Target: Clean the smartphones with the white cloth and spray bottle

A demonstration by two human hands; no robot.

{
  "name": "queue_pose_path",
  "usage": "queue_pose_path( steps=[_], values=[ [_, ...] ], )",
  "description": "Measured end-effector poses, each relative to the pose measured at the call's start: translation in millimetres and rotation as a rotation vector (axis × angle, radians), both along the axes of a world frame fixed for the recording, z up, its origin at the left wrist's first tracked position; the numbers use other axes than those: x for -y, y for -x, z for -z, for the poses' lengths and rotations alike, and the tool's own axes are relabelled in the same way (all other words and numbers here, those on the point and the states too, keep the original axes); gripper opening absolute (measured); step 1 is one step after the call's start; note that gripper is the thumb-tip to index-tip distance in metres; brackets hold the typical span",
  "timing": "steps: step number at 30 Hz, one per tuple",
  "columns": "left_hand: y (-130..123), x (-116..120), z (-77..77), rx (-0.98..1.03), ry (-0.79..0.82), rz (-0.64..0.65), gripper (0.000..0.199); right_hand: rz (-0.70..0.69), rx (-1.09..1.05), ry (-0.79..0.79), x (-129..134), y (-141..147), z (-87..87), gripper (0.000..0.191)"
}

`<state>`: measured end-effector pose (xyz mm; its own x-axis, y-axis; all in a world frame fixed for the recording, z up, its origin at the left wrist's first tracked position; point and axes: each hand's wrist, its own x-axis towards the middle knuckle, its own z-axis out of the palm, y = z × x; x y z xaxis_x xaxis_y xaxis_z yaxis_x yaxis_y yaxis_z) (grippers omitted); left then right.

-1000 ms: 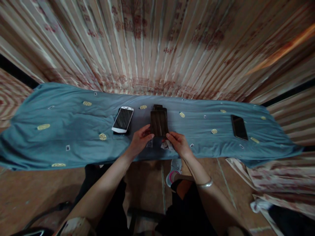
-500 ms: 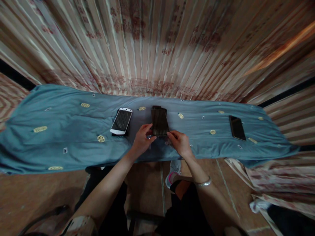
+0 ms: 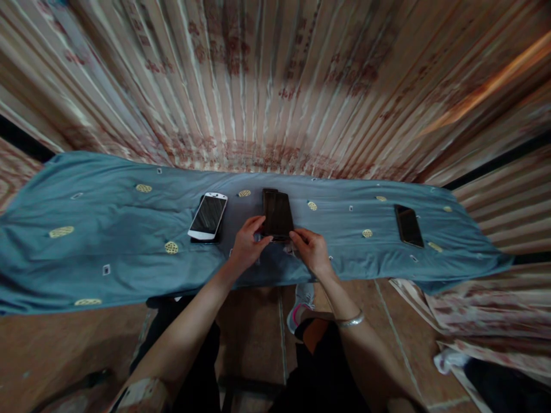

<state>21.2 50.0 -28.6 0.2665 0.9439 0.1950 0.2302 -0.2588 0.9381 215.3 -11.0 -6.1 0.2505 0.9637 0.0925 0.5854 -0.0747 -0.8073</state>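
A dark smartphone (image 3: 279,215) lies in the middle of the cloth, overlapping another dark phone (image 3: 269,191) whose top edge shows beneath it. My left hand (image 3: 248,242) has its fingers at the left edge and its thumb at the lower left corner of the upper phone. At the lower right corner, my right hand (image 3: 312,249) pinches the same phone between thumb and fingertips. To the left, a white phone (image 3: 208,216) rests face up, tilted on top of a dark phone (image 3: 205,241). Another black phone (image 3: 410,225) lies alone at the right.
The phones lie on a long narrow surface draped with a blue patterned cloth (image 3: 124,223). Behind it hangs a pleated curtain (image 3: 267,97). Below are the tiled floor (image 3: 253,321), a shoe (image 3: 301,304) and my legs.
The upper dark phone has shifted slightly right relative to the one beneath, showing a bit more of its top. Both hands keep their hold; the whole view has drifted slightly.
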Motion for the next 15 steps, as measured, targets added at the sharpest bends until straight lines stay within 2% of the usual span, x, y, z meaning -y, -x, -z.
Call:
queue_pose_path(
  steps=[5, 8, 11, 15],
  values=[
    [-0.3, -6.2, 0.7, -0.125, -0.078, -0.025, 0.049, -0.047, 0.242, 0.048, -0.5, 0.5, 1.0, 0.027],
    [-0.5, -6.1, 4.7, -0.163, -0.077, -0.011, 0.047, -0.016, 0.373, 0.123, -3.0, 2.9, 2.9, 0.023],
    [-0.3, -5.2, 6.6, -0.173, -0.082, 0.000, 0.047, 0.028, 0.394, 0.157, -9.5, 4.2, 5.4, 0.031],
    [0.7, -5.7, 3.4, -0.187, -0.100, 0.012, 0.053, 0.039, 0.304, 0.102, -22.2, 1.9, 10.0, 0.036]
  ],
)
